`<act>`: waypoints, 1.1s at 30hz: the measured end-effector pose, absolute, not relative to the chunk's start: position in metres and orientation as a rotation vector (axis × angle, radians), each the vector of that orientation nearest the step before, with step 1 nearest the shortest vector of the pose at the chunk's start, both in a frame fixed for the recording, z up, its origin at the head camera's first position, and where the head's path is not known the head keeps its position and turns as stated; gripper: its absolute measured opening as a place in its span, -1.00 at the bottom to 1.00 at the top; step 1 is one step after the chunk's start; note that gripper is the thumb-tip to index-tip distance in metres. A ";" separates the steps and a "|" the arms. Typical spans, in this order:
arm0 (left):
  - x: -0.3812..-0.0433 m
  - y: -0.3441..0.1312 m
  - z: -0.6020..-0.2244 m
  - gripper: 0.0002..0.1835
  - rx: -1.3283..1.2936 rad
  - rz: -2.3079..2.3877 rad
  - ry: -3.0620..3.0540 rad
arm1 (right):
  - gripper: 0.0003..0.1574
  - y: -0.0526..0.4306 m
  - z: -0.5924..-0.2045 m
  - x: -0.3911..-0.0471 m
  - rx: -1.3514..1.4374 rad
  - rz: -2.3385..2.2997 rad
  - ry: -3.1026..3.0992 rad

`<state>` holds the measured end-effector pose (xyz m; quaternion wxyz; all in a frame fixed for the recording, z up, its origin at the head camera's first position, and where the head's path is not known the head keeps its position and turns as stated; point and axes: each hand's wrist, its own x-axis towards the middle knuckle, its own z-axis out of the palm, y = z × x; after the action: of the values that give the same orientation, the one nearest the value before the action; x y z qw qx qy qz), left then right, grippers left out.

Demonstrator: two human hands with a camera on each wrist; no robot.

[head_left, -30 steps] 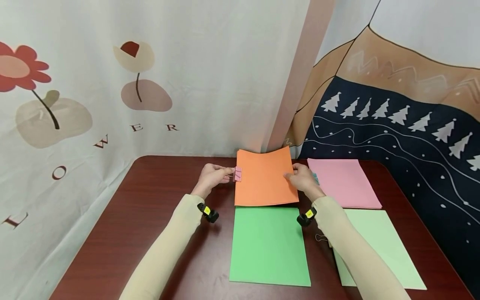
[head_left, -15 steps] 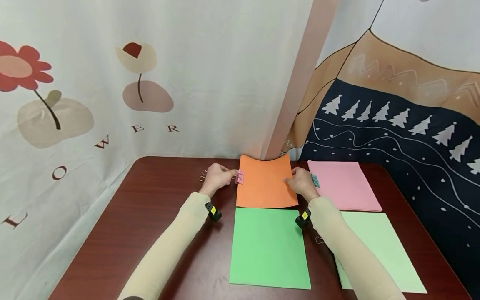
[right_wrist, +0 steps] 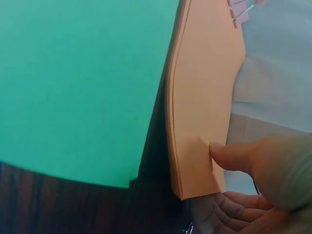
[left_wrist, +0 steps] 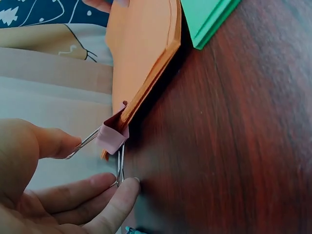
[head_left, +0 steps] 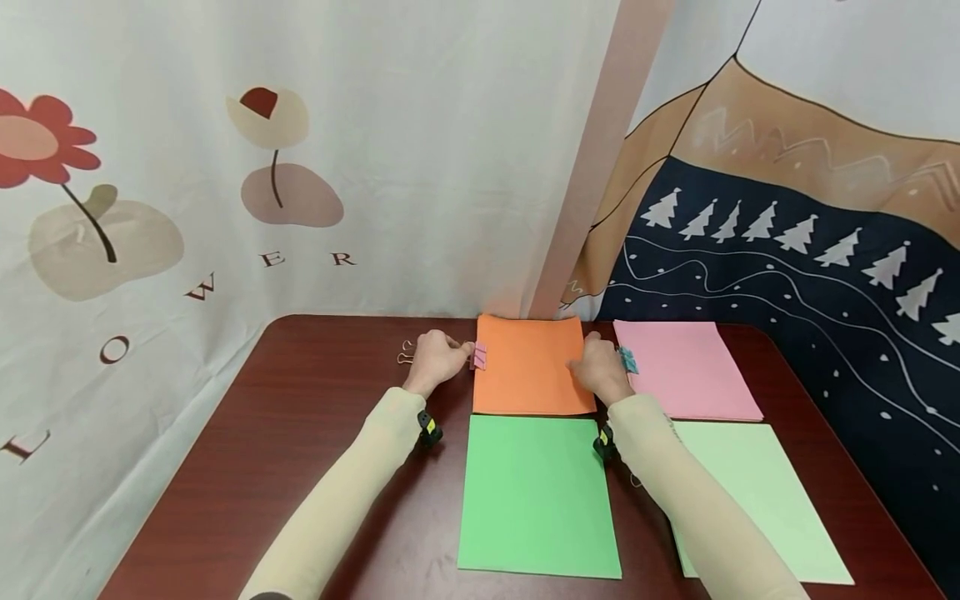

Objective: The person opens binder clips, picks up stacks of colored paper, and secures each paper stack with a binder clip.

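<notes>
A stack of orange paper (head_left: 532, 371) lies at the back middle of the table. On its left edge sits a pink binder clip (left_wrist: 112, 139). My left hand (head_left: 438, 364) pinches the clip's two wire handles, thumb on one and fingers on the other, as the left wrist view shows. At the stack's right edge, my right hand (head_left: 602, 369) grips the paper, its thumb (right_wrist: 234, 156) on top and its fingers around the edge and below. The sheets bow slightly between the hands.
Bright green paper (head_left: 538, 496) lies just in front of the orange stack. To the right are pink paper (head_left: 686, 371) with a teal binder clip (head_left: 628, 360) and pale green paper (head_left: 757, 500). Another clip's wire handles (head_left: 405, 353) show left of my left hand. Curtains (head_left: 420, 167) hang behind the table.
The orange stack has come down and lies flatter, its curled back edge lower. My left hand has shifted slightly right with the pink clip; wire handles left of it have come into view.
</notes>
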<state>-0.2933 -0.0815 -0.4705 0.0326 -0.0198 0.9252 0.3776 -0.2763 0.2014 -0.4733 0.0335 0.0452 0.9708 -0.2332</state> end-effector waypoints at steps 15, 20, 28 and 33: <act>-0.291 -0.082 -0.474 -0.66 0.057 1.111 2.902 | -0.26 0.202 -0.467 -0.271 0.028 -0.640 2.984; -0.287 -0.088 -0.473 -0.59 0.108 1.176 2.948 | -0.21 0.206 -0.459 -0.264 -0.027 -0.782 2.916; -0.283 -0.105 -0.468 -0.49 0.198 1.271 3.020 | -0.06 0.216 -0.443 -0.249 -0.124 -0.845 2.869; -0.283 -0.121 -0.466 -0.48 0.225 1.330 3.048 | -0.05 0.221 -0.438 -0.234 -0.177 -0.859 2.848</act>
<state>-0.2833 -0.1205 -0.4657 -0.0958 0.0672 0.9103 0.3971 -0.2344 0.2208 -0.4376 0.0807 -0.0593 0.9525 -0.2875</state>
